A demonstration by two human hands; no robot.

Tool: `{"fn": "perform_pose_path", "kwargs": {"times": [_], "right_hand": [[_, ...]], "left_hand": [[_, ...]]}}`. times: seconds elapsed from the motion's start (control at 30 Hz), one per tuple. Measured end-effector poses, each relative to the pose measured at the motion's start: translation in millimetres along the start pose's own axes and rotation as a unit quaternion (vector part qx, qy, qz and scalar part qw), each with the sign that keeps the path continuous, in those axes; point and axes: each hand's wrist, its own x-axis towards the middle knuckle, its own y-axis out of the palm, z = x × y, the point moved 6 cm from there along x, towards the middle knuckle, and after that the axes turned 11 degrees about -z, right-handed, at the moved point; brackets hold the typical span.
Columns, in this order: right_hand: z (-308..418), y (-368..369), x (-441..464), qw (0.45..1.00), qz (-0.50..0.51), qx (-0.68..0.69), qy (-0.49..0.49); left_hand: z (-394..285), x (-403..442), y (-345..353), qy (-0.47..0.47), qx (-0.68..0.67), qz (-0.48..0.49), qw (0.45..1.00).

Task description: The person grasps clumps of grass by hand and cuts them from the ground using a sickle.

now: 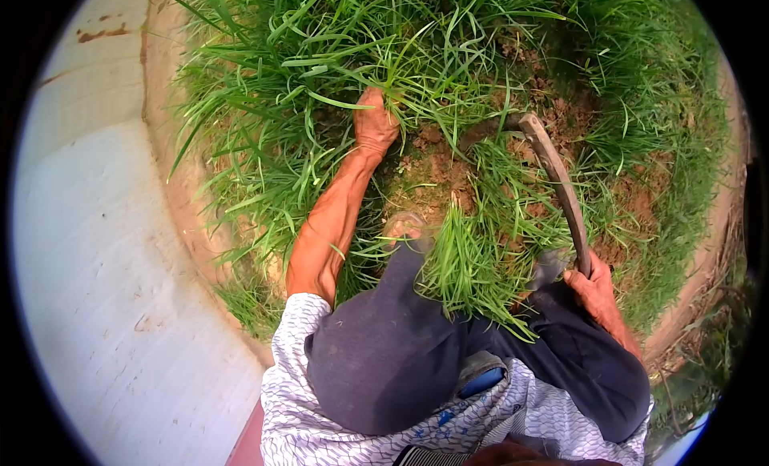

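My left hand [375, 123] is closed round the base of a clump of long green grass-like leaves [392, 74], low near the soil. In my right hand [591, 288] is the end of a curved wooden handle [561, 178] belonging to a sickle. Its dark blade [489, 130] points left at the far end, over the soil and partly covered by leaves. The blade's tip is some way right of my left hand. A bundle of cut leaves [456, 262] lies in front of my knees, between my two arms.
Dense green leaves [264, 74] grow ahead and to the left. Bare brown soil [432, 174] shows in the middle, with more plants [665, 106] at right. A pale concrete strip [96, 250] runs along the left, beside an earth edge. My bent knees [384, 346] are close below.
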Motion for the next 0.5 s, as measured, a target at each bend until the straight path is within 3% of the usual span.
{"fn": "perform_pose_path", "kwargs": {"times": [0.03,0.13,0.17,0.27,0.33,0.4,0.47,0.5], "right_hand": [[0,0,-1,1.0,0.002,0.012,-0.004],[-6,1,-1,0.999,-0.008,0.034,0.025],[-5,2,1,0.999,-0.009,0.035,0.022],[-3,1,0,0.999,-0.02,0.042,0.015],[-2,2,-1,0.998,-0.01,0.056,0.01],[5,3,-3,0.997,-0.013,0.068,0.017],[3,3,-5,0.996,-0.017,0.08,0.026],[1,2,-5,0.995,-0.022,0.096,0.015]], "left_hand": [[3,-2,-5,-0.119,-0.086,-0.008,0.989],[-8,-17,-3,-0.128,-0.096,0.068,0.985],[-11,-21,1,-0.023,-0.037,0.062,0.997],[-22,-21,4,0.029,0.013,0.093,0.995],[-26,-20,12,0.024,0.009,0.116,0.993],[-16,-19,29,0.002,0.116,0.194,0.974],[-15,-18,30,0.026,0.079,0.184,0.979],[-16,-17,24,0.013,0.015,0.123,0.992]]}}
